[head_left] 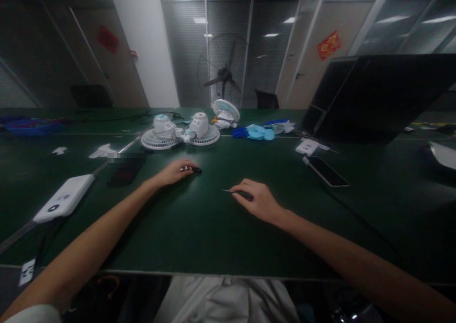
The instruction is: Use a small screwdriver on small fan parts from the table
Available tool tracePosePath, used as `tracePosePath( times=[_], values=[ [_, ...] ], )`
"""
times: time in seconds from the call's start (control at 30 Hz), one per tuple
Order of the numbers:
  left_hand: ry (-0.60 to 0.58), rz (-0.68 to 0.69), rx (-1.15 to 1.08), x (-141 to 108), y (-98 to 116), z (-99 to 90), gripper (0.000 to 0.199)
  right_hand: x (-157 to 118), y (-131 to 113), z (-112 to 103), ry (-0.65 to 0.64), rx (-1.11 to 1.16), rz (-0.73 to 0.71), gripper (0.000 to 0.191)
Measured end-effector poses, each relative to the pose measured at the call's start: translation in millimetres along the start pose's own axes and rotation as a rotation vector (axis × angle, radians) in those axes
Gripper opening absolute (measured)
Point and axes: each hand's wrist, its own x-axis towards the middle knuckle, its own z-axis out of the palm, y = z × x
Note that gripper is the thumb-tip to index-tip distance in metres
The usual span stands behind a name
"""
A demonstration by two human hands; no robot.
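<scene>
My right hand (257, 200) is closed around a small screwdriver (244, 195). Its handle is dark, and its thin metal shaft points left, just above the green table (199, 237). My left hand (177, 170) grips a short dark object with light bands (192, 169), low at the tabletop; its kind is not clear. Beyond my left hand, two small white fans (162, 135) (203, 132) lie grille-down, side by side. Behind them a third white fan (226, 113) rests tilted.
Light-blue fan blades (261, 132) lie right of the fans. A phone (327, 172) and a small white box (307, 146) are at right, before a large black monitor (384, 99). At left are a white device on a rail (66, 197) and a blue basket (32, 127).
</scene>
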Motion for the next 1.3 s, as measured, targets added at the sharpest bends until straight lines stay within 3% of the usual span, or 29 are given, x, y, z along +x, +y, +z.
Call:
tracePosePath(
  times=[0.13,0.2,0.3,0.4,0.6,0.73,0.97,1.3],
  values=[
    [0.258,-0.275,0.100,-11,-51,-25.6,0.039,-1,1,0,0.006,-0.009,-0.003,0.019],
    [0.289,-0.324,0.096,-17,-65,-35.5,0.045,-1,0,0,0.008,-0.013,-0.005,0.019],
    [0.245,-0.337,0.041,-26,-74,-48.2,0.057,-1,-1,-1,-0.003,-0.009,0.002,0.019],
    [0.191,-0.396,-0.032,-31,-76,-58.3,0.065,-1,-2,-1,-0.006,-0.007,0.007,0.019],
    [0.228,-0.487,0.110,-32,-82,-68.1,0.042,-1,0,-1,-0.009,-0.014,0.009,0.019],
    [0.238,-0.505,0.143,-33,-80,-69.3,0.042,-1,1,-1,-0.008,-0.022,0.007,0.019],
    [0.448,-0.521,0.140,-21,-61,-50.4,0.053,-1,0,-1,-0.010,-0.014,0.002,0.019],
    [0.447,-0.489,0.199,-13,-57,-34.6,0.042,-1,1,-1,-0.013,0.000,0.005,0.019]
  ],
)
